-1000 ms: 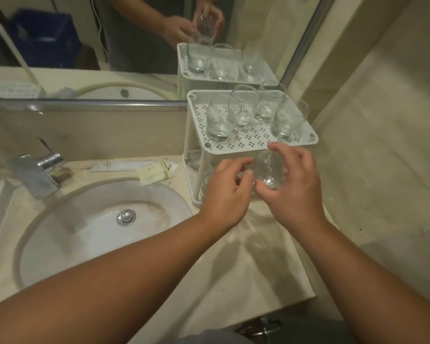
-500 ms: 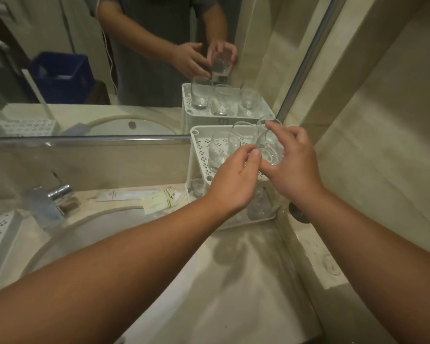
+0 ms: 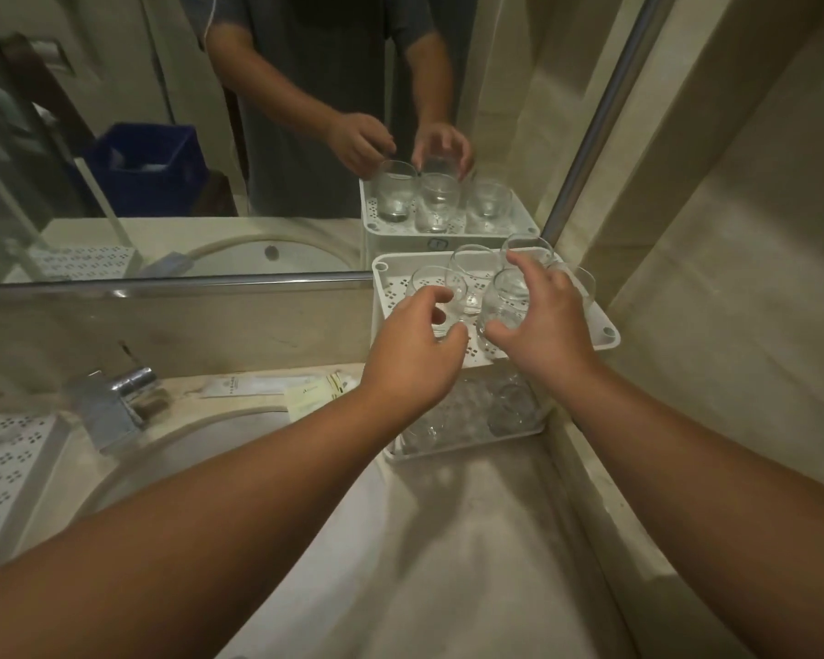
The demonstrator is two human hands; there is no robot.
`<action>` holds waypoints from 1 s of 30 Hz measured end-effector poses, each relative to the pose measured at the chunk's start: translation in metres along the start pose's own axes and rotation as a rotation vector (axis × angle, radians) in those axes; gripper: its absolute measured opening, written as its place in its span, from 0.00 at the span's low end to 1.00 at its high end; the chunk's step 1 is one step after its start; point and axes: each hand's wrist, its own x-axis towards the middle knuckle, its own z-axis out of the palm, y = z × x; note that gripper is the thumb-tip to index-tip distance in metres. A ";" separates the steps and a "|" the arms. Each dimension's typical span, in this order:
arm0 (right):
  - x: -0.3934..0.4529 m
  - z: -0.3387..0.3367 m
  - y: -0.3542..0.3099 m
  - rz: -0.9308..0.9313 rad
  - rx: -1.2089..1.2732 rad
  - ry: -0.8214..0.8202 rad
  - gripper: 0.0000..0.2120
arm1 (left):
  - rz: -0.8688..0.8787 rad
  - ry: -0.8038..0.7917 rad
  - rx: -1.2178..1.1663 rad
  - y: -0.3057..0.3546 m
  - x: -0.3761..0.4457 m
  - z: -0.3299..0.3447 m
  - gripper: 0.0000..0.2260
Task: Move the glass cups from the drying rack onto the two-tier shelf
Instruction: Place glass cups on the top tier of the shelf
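Note:
The white two-tier shelf stands in the counter's right corner against the mirror. Several clear glass cups stand on its top tier, and more sit on the lower tier. My right hand curves its thumb and fingers around a glass cup standing at the front of the top tier. Just left of it hovers my left hand, fingers loosely curled and holding nothing, over another glass. A corner of the white perforated drying rack shows at the far left.
A chrome faucet and a white sink basin lie left of the shelf. Paper sachets rest behind the basin. The mirror runs along the back, and a beige wall closes the right side.
My right hand carried the glass up from in front of the lower tier and has lowered it onto the top tier. My left hand followed alongside it.

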 end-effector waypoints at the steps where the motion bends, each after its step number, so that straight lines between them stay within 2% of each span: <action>1: 0.000 0.001 0.001 0.007 -0.003 -0.004 0.37 | 0.006 0.006 0.028 -0.002 0.000 0.000 0.17; 5: 0.001 0.007 0.006 0.027 -0.021 -0.033 0.38 | 0.102 0.048 0.187 -0.008 -0.003 -0.001 0.15; 10: -0.002 0.013 0.012 0.013 -0.014 -0.004 0.37 | 0.207 0.087 0.512 -0.012 -0.006 -0.002 0.13; 14: -0.007 0.015 0.013 -0.017 -0.024 0.025 0.34 | 0.191 0.086 0.560 -0.016 -0.010 0.001 0.12; 17: -0.011 0.013 0.014 -0.033 -0.036 0.041 0.33 | 0.166 0.063 0.544 -0.021 -0.016 0.003 0.12; 22: -0.023 0.005 0.008 -0.060 -0.007 0.133 0.33 | 0.201 0.180 0.411 -0.022 -0.034 0.010 0.13; 26: -0.051 0.003 0.000 -0.099 0.017 0.206 0.32 | 0.202 0.240 0.286 -0.028 -0.055 0.016 0.20; 30: -0.084 0.005 0.001 -0.063 0.033 0.226 0.37 | 0.102 0.226 0.190 -0.044 -0.079 0.022 0.26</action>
